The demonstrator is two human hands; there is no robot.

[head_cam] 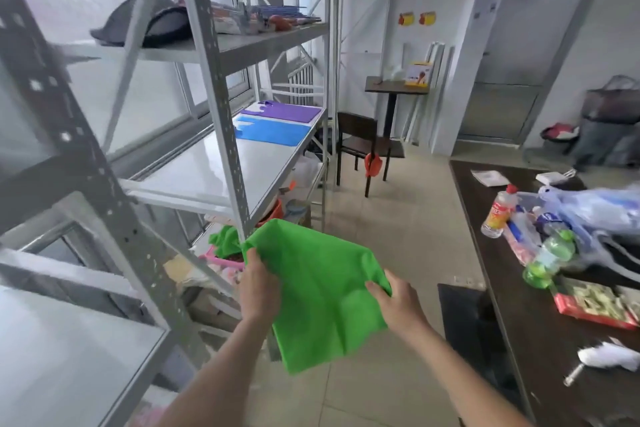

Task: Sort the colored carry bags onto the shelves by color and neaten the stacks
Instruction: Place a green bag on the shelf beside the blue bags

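Two bag stacks, blue (273, 132) and purple (282, 112), lie side by side on the middle shelf (194, 177). My left hand (258, 282) and right hand (398, 300) each pinch the green carry bag (322, 288), held in the air beside the shelving.

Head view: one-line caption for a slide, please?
Both hands hold a green bag beside a shelf with blue and purple stacks.

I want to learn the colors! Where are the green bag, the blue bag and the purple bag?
green bag (322, 288), head view, middle of the cloth between both hands.
blue bag (273, 132), head view, its flat middle.
purple bag (282, 112), head view, its flat middle.
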